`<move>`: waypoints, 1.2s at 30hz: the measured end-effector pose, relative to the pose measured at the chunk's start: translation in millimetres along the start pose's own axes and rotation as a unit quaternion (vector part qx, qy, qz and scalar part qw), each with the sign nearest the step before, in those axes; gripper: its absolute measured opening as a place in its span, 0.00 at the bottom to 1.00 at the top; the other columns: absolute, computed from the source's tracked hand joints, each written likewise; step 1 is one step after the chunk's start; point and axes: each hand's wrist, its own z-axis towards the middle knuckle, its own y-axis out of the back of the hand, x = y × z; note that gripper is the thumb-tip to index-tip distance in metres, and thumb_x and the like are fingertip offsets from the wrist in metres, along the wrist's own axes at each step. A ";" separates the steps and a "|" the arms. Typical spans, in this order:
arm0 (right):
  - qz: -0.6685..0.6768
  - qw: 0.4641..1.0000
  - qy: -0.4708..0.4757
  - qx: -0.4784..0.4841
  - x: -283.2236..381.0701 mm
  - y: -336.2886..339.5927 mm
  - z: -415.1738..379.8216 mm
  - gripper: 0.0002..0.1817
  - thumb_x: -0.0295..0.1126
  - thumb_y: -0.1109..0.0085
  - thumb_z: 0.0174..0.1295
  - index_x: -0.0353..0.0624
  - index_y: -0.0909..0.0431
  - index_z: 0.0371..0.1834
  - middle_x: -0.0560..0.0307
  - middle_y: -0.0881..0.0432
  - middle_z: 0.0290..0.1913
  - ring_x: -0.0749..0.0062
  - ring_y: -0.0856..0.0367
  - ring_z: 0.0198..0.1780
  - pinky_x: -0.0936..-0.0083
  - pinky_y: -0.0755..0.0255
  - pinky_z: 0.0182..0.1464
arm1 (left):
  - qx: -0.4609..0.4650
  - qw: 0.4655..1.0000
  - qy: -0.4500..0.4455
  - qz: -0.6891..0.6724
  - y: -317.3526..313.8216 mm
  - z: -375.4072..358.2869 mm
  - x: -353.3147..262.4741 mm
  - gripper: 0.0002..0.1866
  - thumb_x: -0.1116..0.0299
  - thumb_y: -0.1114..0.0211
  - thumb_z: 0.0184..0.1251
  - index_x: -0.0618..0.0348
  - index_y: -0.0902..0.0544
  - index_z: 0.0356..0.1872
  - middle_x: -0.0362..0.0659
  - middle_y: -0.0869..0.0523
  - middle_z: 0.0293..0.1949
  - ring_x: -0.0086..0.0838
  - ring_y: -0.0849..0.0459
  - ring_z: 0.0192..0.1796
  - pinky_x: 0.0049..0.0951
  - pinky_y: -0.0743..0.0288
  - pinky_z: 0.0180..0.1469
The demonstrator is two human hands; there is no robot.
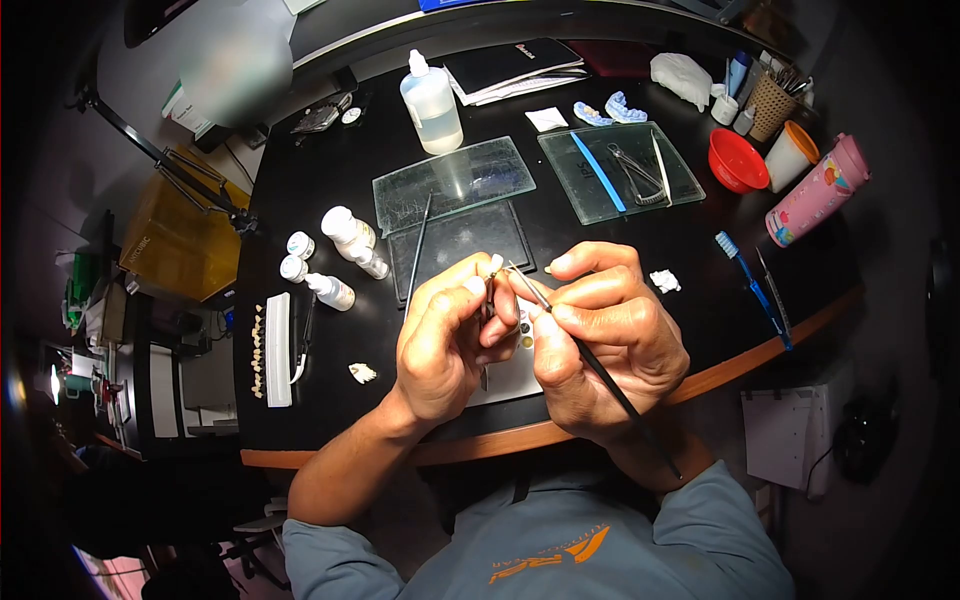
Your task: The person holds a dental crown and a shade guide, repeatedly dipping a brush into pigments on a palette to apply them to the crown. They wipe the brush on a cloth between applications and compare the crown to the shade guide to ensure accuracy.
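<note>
Head view, as I log it from my remote station: left hand [445, 335] pinched shut on a small tooth-like piece [495, 264] mounted on a thin holder, raised above the near table edge. Right hand [600, 335] closed around a slim dark brush [600, 370], tip meeting that piece; handle trails toward the sleeve.

Edges and room: curved wooden rim of the black table [760, 352] runs just under both hands. Open black surface lies between the hands and the blue toothbrush [750, 280].

Surface: two glass slabs [455, 180], [620, 170] beyond the hands; clear squeeze bottle [432, 105]; white vials [345, 240] to the left; a tooth strip [258, 350] near the left edge; red bowl [737, 160]; pink tumbler [815, 192] at right.

Room: dim, cluttered shelving left.
</note>
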 end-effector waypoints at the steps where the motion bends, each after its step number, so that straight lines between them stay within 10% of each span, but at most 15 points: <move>1: 0.000 1.000 0.002 0.002 -0.1 -0.1 0.2 0.08 0.18 0.25 0.61 0.38 0.15 0.40 0.51 0.11 0.39 0.55 0.12 0.52 0.67 0.15 0.50 | -0.007 1.000 -0.002 0.003 -0.4 -0.1 0.5 0.16 0.57 0.45 0.79 0.60 0.22 0.39 0.40 0.19 0.35 0.17 0.33 0.33 0.21 0.35 0.36; 36: 0.000 1.000 -0.001 0.009 1.0 -1.0 1.1 0.08 0.16 0.26 0.61 0.37 0.14 0.41 0.50 0.11 0.39 0.56 0.13 0.54 0.69 0.13 0.49 | -0.013 0.999 -0.034 0.040 -0.4 1.2 6.1 0.18 0.60 0.51 0.83 0.64 0.20 0.43 0.35 0.29 0.27 0.18 0.36 0.28 0.23 0.41 0.30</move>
